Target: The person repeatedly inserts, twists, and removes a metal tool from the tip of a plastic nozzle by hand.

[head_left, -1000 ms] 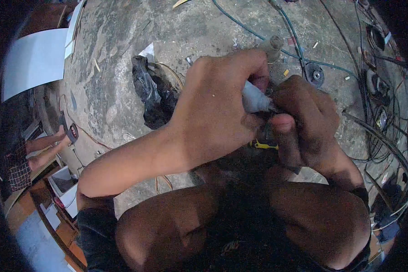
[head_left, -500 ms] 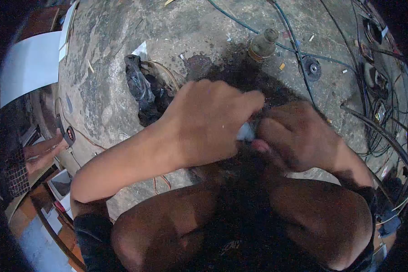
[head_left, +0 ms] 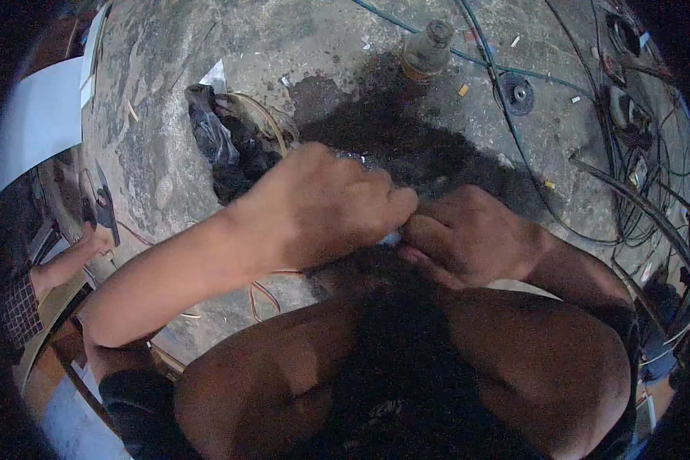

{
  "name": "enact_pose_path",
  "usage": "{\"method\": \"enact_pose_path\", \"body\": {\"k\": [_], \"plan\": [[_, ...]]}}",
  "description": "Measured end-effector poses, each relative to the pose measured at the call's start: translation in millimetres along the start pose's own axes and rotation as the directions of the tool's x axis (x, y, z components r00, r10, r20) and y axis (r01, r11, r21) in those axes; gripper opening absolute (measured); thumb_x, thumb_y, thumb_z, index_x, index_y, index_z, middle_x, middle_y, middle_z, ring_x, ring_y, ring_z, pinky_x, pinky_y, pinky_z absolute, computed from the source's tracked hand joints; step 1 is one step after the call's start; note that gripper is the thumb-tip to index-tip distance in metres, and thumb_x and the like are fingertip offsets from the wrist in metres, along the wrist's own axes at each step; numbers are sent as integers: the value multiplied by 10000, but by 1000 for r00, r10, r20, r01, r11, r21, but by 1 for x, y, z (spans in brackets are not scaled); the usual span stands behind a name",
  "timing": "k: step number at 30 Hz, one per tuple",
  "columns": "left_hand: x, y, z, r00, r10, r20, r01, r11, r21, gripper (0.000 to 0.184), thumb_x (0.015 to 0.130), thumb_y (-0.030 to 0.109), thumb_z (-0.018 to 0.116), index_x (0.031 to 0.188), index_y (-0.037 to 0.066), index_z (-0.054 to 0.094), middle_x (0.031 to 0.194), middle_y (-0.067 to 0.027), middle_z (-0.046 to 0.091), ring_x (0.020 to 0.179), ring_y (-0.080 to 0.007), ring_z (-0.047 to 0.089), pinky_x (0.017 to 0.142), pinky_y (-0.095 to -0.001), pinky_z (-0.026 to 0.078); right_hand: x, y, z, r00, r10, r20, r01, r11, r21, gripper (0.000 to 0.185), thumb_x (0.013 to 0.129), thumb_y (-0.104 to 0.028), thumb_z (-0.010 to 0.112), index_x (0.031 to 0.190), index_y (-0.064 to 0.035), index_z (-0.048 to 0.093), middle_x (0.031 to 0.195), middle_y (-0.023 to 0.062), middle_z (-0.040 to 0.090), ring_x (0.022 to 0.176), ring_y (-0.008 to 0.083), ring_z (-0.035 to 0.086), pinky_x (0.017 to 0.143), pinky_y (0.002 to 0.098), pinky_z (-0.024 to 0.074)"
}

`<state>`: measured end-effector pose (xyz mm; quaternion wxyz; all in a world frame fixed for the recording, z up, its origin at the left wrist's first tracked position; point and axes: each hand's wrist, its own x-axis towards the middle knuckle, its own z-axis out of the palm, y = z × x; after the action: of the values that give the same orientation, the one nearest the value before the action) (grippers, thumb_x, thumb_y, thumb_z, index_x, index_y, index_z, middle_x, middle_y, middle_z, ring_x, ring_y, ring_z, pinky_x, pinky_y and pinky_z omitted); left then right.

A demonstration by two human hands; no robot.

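Note:
My left hand is closed round a small pale, whitish object, most of which is hidden by the fingers. Against its right end, my right hand is closed, thumb and fingers pressed together; what it grips is too hidden to name. Both hands meet above my knees. Beyond them a glass bottle stands upright on the floor, and a crumpled black plastic bag lies left of my left hand.
A grinding disc and blue-green hose lie on the concrete floor. Black cables coil at the right. Another person's hand is beside a dark tool at the left. A white panel stands upper left.
Both hands have moved down and left, nearer my knees, and the pale object is more covered. The view has shifted, showing the bottle fully. The other person's hand has come into view at the left.

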<state>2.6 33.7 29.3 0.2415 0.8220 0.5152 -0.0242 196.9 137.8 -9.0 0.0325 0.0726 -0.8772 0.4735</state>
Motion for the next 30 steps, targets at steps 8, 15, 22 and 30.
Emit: {"method": "enact_pose_path", "body": {"k": [8,15,22,30], "plan": [[-4,-28,-6,992,21,-124,-12,997,77,170,786,146,567,955,154,548,738,-52,560,703,-257,638,534,-430,464,18,29,-4,992,-108,-69,99,988,-121,230,909,-245,571,911,-19,528,701,140,584,632,361,620,567,466,507],[-1,-48,-31,982,-188,22,171,933,318,201,807,150,548,1002,141,595,816,-74,614,758,-271,655,592,-407,509,33,44,-19,991,-89,-103,63,972,-228,224,893,-236,569,959,-23,543,779,151,612,691,368,633,601,475,511],[-35,-76,-37,898,-435,61,257,632,731,297,822,77,540,1103,132,616,968,-71,651,843,-243,678,668,-370,555,-22,76,-26,995,101,3,-94,938,-335,181,906,-224,569,920,-44,581,806,134,607,776,357,625,654,467,503],[-18,-58,-37,962,-261,-85,272,869,412,213,775,62,629,985,89,608,905,-73,618,843,-226,645,666,-324,528,-13,49,-30,983,112,-148,-144,964,-223,126,866,-156,627,906,-38,615,785,135,583,716,357,593,621,444,489]]}}
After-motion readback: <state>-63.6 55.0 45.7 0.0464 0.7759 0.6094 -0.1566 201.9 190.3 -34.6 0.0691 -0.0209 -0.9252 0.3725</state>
